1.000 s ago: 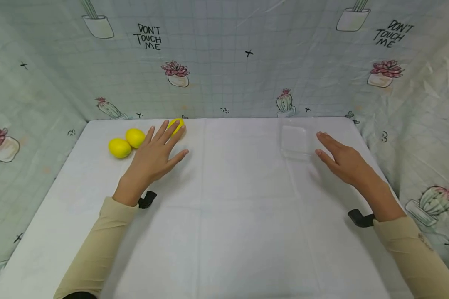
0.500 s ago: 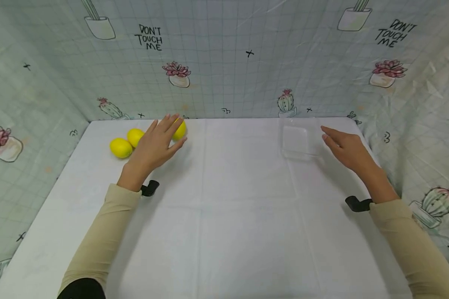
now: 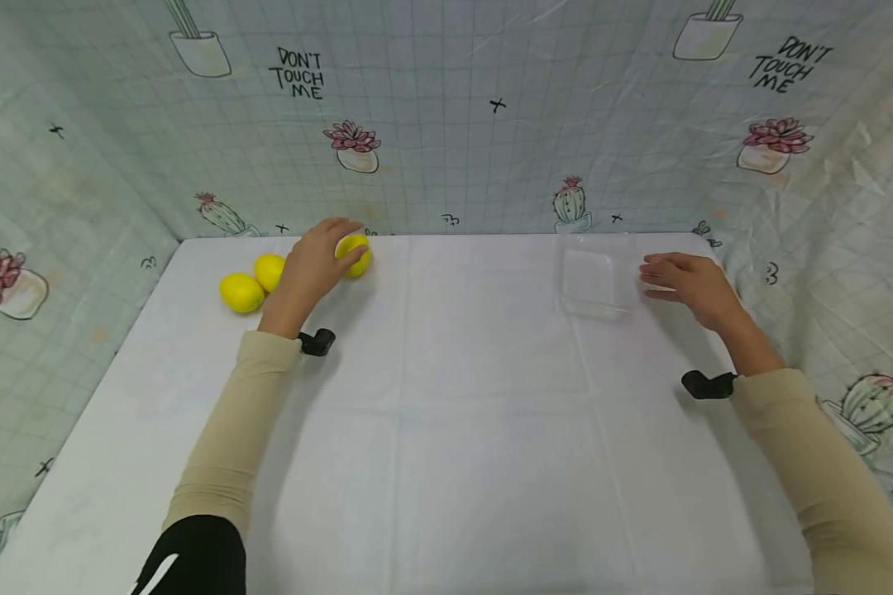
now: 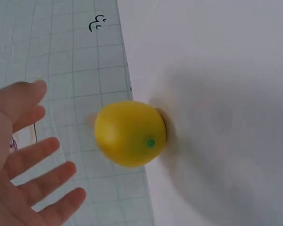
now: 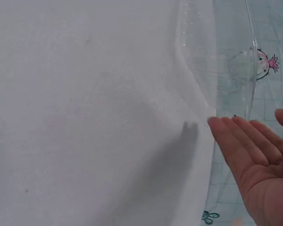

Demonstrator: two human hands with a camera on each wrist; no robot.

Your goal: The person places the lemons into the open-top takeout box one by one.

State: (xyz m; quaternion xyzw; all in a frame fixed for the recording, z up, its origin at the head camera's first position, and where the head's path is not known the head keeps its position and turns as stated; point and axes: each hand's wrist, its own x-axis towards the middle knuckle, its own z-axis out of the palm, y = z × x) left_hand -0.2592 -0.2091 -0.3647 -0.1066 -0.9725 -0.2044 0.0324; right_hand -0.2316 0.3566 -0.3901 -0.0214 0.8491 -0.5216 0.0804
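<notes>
My left hand [image 3: 308, 264] hovers beside a yellow lemon [image 3: 356, 258] at the table's back edge. In the left wrist view, the spread fingers [image 4: 47, 181] stand apart from this lemon [image 4: 125, 132], whose green stem spot faces the camera. Two more lemons, one in front [image 3: 241, 292] and one behind [image 3: 269, 271], lie left of that hand. Over on the right, a clear plastic container [image 3: 588, 279] sits near the back edge. My right hand [image 3: 692, 289] is held just right of it with nothing in its grasp, fingers extended in the right wrist view.
A white cloth covers the table [image 3: 484, 430]. Patterned sheeting [image 3: 432, 107] rises directly behind the table and along both sides. Black straps with camera mounts, one on the left wrist [image 3: 317, 342] and one on the right [image 3: 709, 385], stick out inward.
My left hand has moved forward and slightly right to the rear lemon, its fingers bending from a flat spread. My right hand has shifted slightly forward beside the container, its fingers parting. The lemons have stayed put.
</notes>
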